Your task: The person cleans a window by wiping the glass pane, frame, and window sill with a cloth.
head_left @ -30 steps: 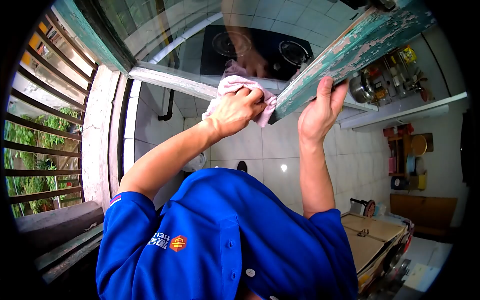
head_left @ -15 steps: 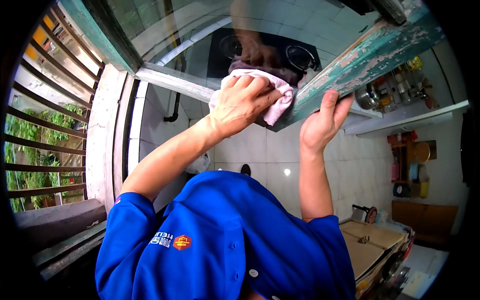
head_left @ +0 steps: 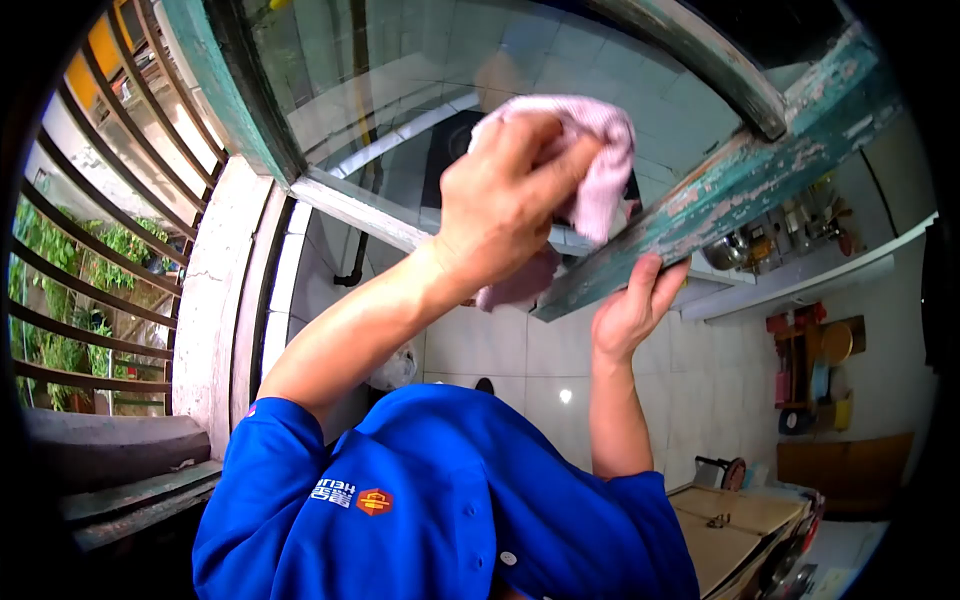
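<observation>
My left hand [head_left: 505, 200] is closed on a crumpled pink cloth [head_left: 605, 150], in front of the glass pane [head_left: 420, 60] near its lower right corner. Part of the cloth hangs below the hand. The peeling green window frame [head_left: 700, 205] runs diagonally up to the right of the cloth. My right hand [head_left: 630, 305] grips the lower edge of this frame, thumb on the near side and fingers partly hidden behind. Through the glass a dark stove is partly visible behind the cloth.
Metal bars [head_left: 95, 260] with plants outside stand at the left, beside a worn sill [head_left: 205, 310]. Pots and bottles [head_left: 735, 250] sit on a counter at the right. A beige-topped table [head_left: 720, 530] is at the lower right, above the tiled floor [head_left: 490, 350].
My left hand has lifted with the cloth, moving up and right toward the camera. The frame's lower corner and my right hand sit lower in view, with the right grip kept.
</observation>
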A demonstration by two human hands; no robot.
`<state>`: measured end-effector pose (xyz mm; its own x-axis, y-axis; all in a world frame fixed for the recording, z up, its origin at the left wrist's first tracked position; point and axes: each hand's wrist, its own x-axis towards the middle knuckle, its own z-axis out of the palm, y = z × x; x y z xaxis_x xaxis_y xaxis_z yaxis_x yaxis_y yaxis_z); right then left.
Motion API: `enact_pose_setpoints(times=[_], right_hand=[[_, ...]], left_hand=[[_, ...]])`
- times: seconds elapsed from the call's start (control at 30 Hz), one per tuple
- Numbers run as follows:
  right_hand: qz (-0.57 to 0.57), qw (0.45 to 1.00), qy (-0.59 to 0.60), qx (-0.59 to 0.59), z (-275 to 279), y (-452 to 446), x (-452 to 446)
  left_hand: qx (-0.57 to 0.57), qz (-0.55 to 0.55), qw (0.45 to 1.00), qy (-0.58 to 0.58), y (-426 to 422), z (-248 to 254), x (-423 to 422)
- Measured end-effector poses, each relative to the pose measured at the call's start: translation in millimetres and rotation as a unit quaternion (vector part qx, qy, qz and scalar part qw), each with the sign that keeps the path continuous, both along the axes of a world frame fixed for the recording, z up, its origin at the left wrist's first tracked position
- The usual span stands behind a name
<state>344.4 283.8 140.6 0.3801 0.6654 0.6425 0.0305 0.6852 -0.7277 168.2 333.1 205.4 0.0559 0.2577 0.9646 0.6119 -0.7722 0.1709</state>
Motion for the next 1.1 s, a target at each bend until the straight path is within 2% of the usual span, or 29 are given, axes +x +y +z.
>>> enact_pose_setpoints(times=[0.07, 0.1, 0.2, 0.3, 0.37, 0.43, 0.5, 0.57, 0.6, 0.73, 0.8, 0.87, 0.97, 1.03, 1.1], right_hand=[[-0.033, 0.999, -0.018, 0.001, 4.0, -4.9, -4.5], [-0.004, 1.0, 0.016, -0.007, 6.2, -6.0, -5.8], [-0.007, 1.0, 0.007, -0.022, 10.2, -3.2, -2.2], [-0.022, 0.999, -0.026, -0.018, 10.5, -1.0, -0.2], [0.007, 1.0, 0.012, -0.007, 11.0, -1.7, -4.3], [0.007, 1.0, 0.004, -0.004, 12.8, -3.4, -7.9], [-0.011, 1.0, 0.015, -0.006, 11.6, -4.2, -9.9], [-0.043, 0.999, 0.008, -0.021, 3.7, -2.3, -3.8], [-0.03, 0.999, 0.011, -0.018, 4.8, -2.3, -4.4], [0.008, 1.0, 0.015, -0.018, 14.2, -1.4, -6.0], [0.015, 1.0, 0.009, -0.022, 17.9, -0.7, -7.5], [0.013, 1.0, 0.01, -0.018, 13.9, 2.5, -1.8], [0.013, 0.999, 0.031, -0.022, 10.6, 5.5, -1.7], [-0.022, 0.999, 0.016, -0.023, 7.3, 6.8, -0.2], [-0.021, 0.999, 0.02, -0.024, 5.4, 6.8, -2.8]], left_hand=[[-0.01, -0.026, 0.997, 0.073, -7.5, -28.4, -0.8], [-0.022, -0.04, 0.992, 0.117, -12.5, -46.1, -0.8], [-0.051, -0.042, 0.987, 0.149, -12.8, -75.4, 0.7], [-0.037, -0.019, 0.995, 0.088, -5.9, -24.5, -7.9], [-0.004, 0.018, 1.0, -0.013, 2.3, 20.5, -18.7], [0.012, 0.068, 0.996, -0.056, 5.9, 47.5, -28.7], [0.054, -0.02, 0.994, -0.096, 9.5, 39.6, -14.7], [0.052, -0.018, 0.997, 0.054, 0.7, 23.4, -3.0], [0.065, -0.001, 0.996, 0.063, -0.8, 21.6, 1.5], [0.075, 0.024, 0.996, -0.039, 24.7, 37.1, -32.7], [0.035, 0.066, 0.996, -0.056, 29.6, 45.1, -66.9], [0.048, 0.116, 0.989, -0.075, 45.9, 44.2, -105.5], [0.039, 0.156, 0.968, -0.192, 85.2, 40.6, -165.2], [0.034, 0.228, 0.953, -0.196, 87.5, 48.6, -184.9], [0.024, 0.207, 0.959, -0.193, 83.4, 46.0, -176.9]])
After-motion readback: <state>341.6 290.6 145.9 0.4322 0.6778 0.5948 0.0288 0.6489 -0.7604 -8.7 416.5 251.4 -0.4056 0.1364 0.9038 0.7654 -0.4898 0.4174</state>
